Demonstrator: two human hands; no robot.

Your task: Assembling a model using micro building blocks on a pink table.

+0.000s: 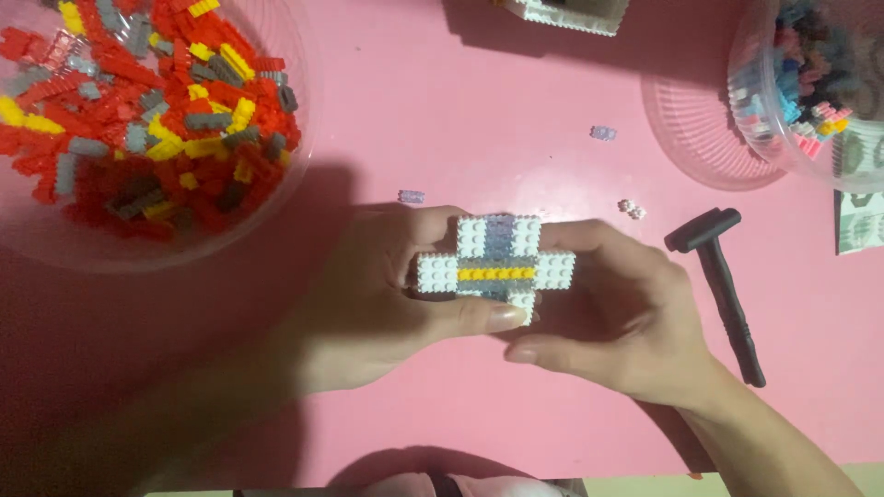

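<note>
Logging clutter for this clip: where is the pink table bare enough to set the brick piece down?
Bare pink table lies between the red-brick bowl and the clear lid, and below the left hand. Crowded right of the right hand: black tool, second bowl.

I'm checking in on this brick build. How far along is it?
Done: a white cross-shaped brick piece with a yellow strip is assembled. In hand: left hand and right hand grip it. Left: many loose bricks fill the clear bowl.
</note>
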